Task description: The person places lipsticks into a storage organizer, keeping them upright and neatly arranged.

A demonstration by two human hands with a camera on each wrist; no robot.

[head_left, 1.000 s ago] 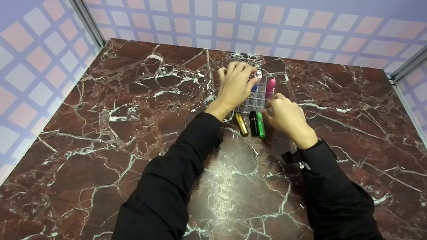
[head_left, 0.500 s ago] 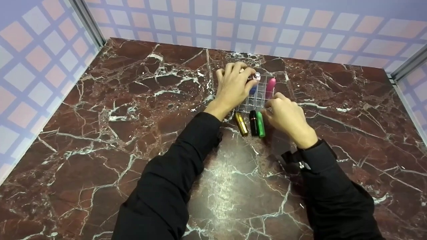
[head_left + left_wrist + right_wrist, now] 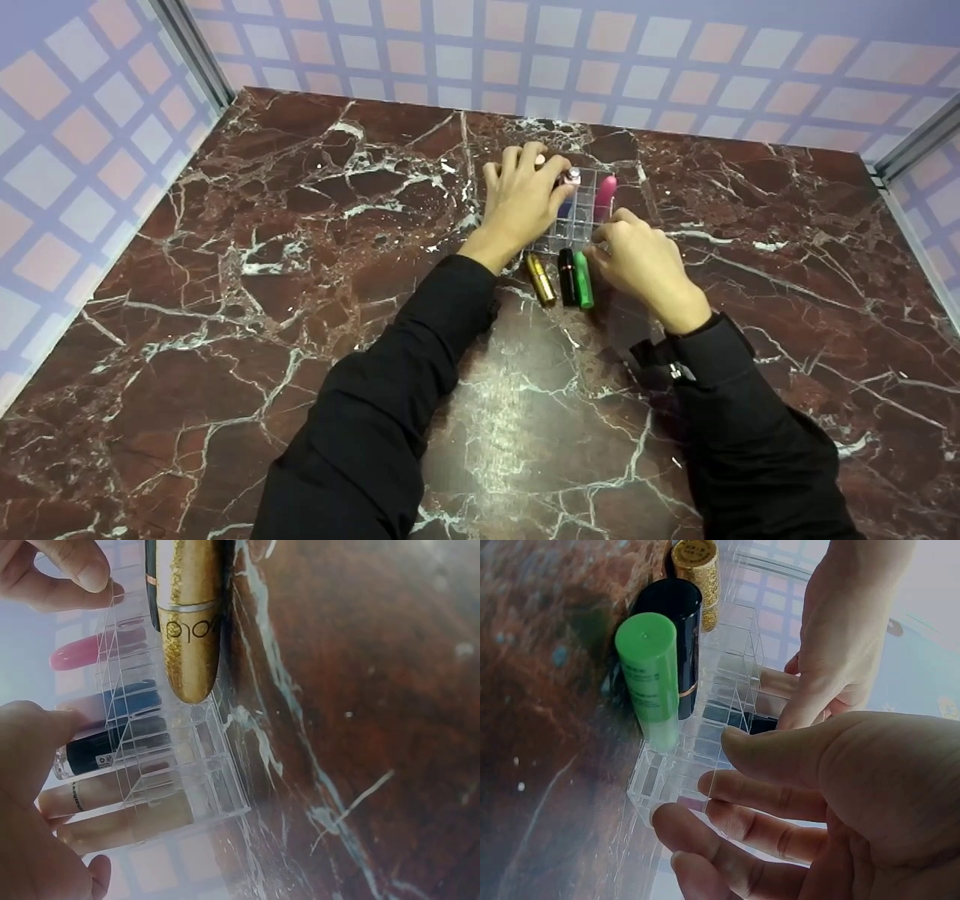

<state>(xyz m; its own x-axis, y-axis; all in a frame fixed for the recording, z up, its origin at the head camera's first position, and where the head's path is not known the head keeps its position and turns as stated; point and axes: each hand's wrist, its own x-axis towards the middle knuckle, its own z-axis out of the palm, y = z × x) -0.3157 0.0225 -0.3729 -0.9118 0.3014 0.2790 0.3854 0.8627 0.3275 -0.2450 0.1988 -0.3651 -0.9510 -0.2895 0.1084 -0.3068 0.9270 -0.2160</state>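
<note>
Clear organizer (image 3: 577, 232), on desk (image 3: 300, 390): my right hand (image 3: 641, 256) grips its near right corner; my left hand (image 3: 519, 196) pinches a silver-topped tube (image 3: 574, 176) at its rear. Hazard: sideways tugging might tip it.

Cannot read blurred print (image 3: 643, 676) on the green tube (image 3: 649, 694), nor see the organizer (image 3: 579, 234) whole behind the left fingers (image 3: 511, 161).

table (image 3: 187, 360) was a dark reddish-brown marble look, white veins all over, with a bright patch of glare (image 3: 495, 435) toward the near side. back wall (image 3: 456, 61) was lavender with pink and pale squares, left wall (image 3: 82, 150) matched, grey metal posts (image 3: 193, 52) at the corners.
</note>
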